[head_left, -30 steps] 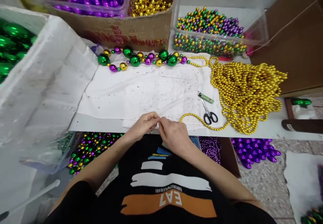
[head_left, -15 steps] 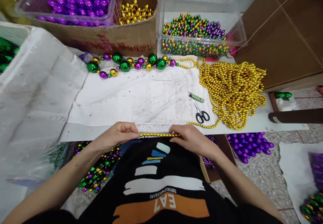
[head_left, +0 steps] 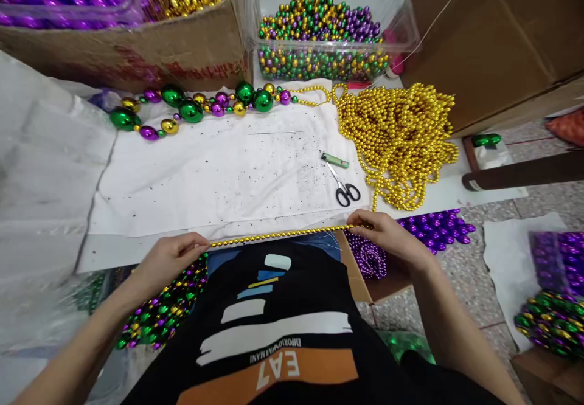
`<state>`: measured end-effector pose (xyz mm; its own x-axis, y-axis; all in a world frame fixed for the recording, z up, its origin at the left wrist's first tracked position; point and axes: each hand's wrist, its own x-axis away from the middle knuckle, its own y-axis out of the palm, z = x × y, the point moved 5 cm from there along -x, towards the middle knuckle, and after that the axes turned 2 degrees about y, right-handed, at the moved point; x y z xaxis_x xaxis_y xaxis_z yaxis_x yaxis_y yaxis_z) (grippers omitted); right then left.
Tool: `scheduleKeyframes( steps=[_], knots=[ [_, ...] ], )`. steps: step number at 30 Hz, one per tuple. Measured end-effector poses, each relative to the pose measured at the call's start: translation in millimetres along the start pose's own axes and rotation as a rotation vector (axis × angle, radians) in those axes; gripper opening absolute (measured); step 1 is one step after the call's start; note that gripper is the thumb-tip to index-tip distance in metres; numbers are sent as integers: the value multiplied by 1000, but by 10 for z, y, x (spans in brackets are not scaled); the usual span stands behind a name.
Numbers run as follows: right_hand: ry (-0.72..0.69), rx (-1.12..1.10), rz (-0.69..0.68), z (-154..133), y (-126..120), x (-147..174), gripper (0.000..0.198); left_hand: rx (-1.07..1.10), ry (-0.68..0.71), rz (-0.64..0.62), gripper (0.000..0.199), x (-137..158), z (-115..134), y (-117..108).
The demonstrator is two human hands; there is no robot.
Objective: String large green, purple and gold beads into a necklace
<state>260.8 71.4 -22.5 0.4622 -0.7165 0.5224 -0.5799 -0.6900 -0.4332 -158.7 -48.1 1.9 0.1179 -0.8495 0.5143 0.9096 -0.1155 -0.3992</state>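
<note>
Between my two hands a strand of small gold beads [head_left: 278, 235] is stretched nearly straight along the table's front edge. My left hand [head_left: 176, 256] pinches its left end; my right hand [head_left: 381, 231] pinches it further right. Beyond my right hand lies a heaped pile of gold bead strands [head_left: 396, 137]. Black-handled scissors [head_left: 344, 189] and a green lighter [head_left: 335, 160] rest on the white cloth [head_left: 219, 174]. Behind them lies a necklace of large green, purple and gold beads [head_left: 190, 110], joined to a thin gold strand. A long needle [head_left: 276, 132] lies mid-cloth.
A clear bin of mixed small beads [head_left: 322, 58] and a cardboard box [head_left: 182, 52] line the back. A tall brown carton [head_left: 493, 40] stands at the right. Below the table sit an open box with purple bead strands [head_left: 369, 256] and multicoloured beads [head_left: 164, 304].
My hands have moved apart, so a longer stretch of the gold bead strand shows between them. The view has shifted to the right.
</note>
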Motion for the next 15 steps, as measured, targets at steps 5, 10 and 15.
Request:
scheduleKeyframes(
  steps=[5, 10, 15],
  knots=[
    [27, 12, -37, 220, 27, -61, 37, 57, -26, -86, 10, -155, -318, 415],
    [86, 22, -46, 375, 50, -46, 32, 97, -13, -84, 7, -202, -511, 539],
    [152, -56, 19, 300, 98, 33, 21, 123, -6, -109, 10, -230, -555, 605]
  ],
)
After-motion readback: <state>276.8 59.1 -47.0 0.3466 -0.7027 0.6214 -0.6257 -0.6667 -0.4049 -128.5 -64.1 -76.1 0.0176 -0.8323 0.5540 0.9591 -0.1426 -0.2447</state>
